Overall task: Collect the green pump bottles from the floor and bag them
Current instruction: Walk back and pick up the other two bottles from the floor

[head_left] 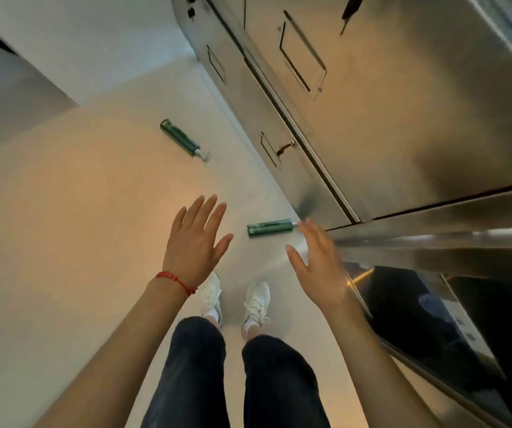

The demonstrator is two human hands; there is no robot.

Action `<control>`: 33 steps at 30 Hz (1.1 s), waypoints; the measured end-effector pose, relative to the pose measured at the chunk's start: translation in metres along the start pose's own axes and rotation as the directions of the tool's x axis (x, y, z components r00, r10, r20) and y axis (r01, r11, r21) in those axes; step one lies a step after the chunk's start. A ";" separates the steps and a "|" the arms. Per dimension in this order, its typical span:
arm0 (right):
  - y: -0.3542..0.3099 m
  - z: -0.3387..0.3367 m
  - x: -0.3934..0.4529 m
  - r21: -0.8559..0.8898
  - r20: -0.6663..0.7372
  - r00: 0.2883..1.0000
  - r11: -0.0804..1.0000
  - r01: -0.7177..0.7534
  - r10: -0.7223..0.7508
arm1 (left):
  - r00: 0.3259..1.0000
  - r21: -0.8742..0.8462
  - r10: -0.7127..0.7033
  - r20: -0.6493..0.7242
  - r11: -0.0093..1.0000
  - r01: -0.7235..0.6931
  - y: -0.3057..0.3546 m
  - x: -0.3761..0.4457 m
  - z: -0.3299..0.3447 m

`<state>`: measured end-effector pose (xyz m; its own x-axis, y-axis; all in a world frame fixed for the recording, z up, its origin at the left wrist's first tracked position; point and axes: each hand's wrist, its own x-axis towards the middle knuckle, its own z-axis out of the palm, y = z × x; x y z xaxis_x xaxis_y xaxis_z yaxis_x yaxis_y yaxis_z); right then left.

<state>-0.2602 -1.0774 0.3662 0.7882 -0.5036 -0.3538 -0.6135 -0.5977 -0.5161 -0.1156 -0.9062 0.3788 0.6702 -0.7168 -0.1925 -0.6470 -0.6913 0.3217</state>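
The pump end of the nearer green pump bottle (269,228) is hidden behind the fingertips of the right hand (318,265), and no bag is in view. Both hands hang above the pale floor (63,211) with fingers straight and spread, the left hand (196,242) and the right alike holding nothing. The farther green pump bottle (182,139) lies well apart, near the steel cabinet (372,103).
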 end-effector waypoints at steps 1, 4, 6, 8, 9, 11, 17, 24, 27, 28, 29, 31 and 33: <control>0.005 0.014 0.014 0.028 0.013 1.000 1.000 -0.010 0.010 | 1.000 0.002 0.002 0.009 1.000 -0.002 -0.008 0.010 0.012; 0.024 0.062 0.052 0.142 0.008 0.997 0.987 -0.074 0.074 | 0.999 0.002 0.019 0.050 1.000 -0.019 -0.034 0.040 0.056; 0.044 0.100 0.076 0.220 0.027 0.988 0.963 -0.155 0.153 | 0.997 0.003 0.028 0.069 1.000 -0.029 -0.054 0.059 0.090; 0.066 0.140 0.102 0.281 0.050 0.970 0.929 -0.242 0.238 | 0.997 -0.010 0.028 0.076 1.000 -0.027 -0.074 0.076 0.128; 0.079 0.159 0.115 0.297 0.059 0.961 0.914 -0.277 0.271 | 0.997 -0.014 0.028 0.075 1.000 -0.027 -0.084 0.084 0.148; 0.104 0.200 0.141 0.324 0.071 0.937 0.880 -0.347 0.343 | 0.997 -0.010 0.038 0.072 0.999 -0.038 -0.103 0.099 0.189; 0.182 0.309 0.223 0.433 0.092 0.761 0.663 -0.611 0.642 | 0.987 -0.013 0.053 0.154 0.999 -0.052 -0.156 0.129 0.313; 0.252 0.378 0.284 0.715 0.445 0.345 -0.097 -0.692 0.826 | 0.975 -0.008 0.070 0.211 0.998 -0.069 -0.192 0.138 0.405; 0.273 0.395 0.306 0.732 0.463 0.316 -0.156 -0.663 0.828 | 0.975 -0.014 0.080 0.210 0.997 -0.079 -0.203 0.141 0.426; 0.278 0.400 0.314 0.737 0.444 0.306 -0.149 -0.659 0.842 | 0.975 -0.014 0.083 0.208 0.997 -0.082 -0.206 0.143 0.431; 0.281 0.405 0.320 0.746 0.422 0.296 -0.143 -0.650 0.857 | 0.975 -0.014 0.085 0.205 0.996 -0.084 -0.208 0.145 0.436; 0.286 0.413 0.328 0.770 0.382 0.281 -0.136 -0.623 0.880 | 0.976 -0.017 0.089 0.200 0.996 -0.087 -0.211 0.148 0.442; 0.286 0.416 0.328 0.809 0.369 0.309 -0.138 -0.572 0.877 | 0.976 -0.026 0.095 0.193 0.995 -0.092 -0.211 0.151 0.445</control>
<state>-0.1573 -1.1541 -0.2223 -0.2766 -0.4496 -0.8493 -0.3266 0.8752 -0.3569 -0.0392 -0.9092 -0.1307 0.5225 -0.7834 -0.3366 -0.6962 -0.6199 0.3619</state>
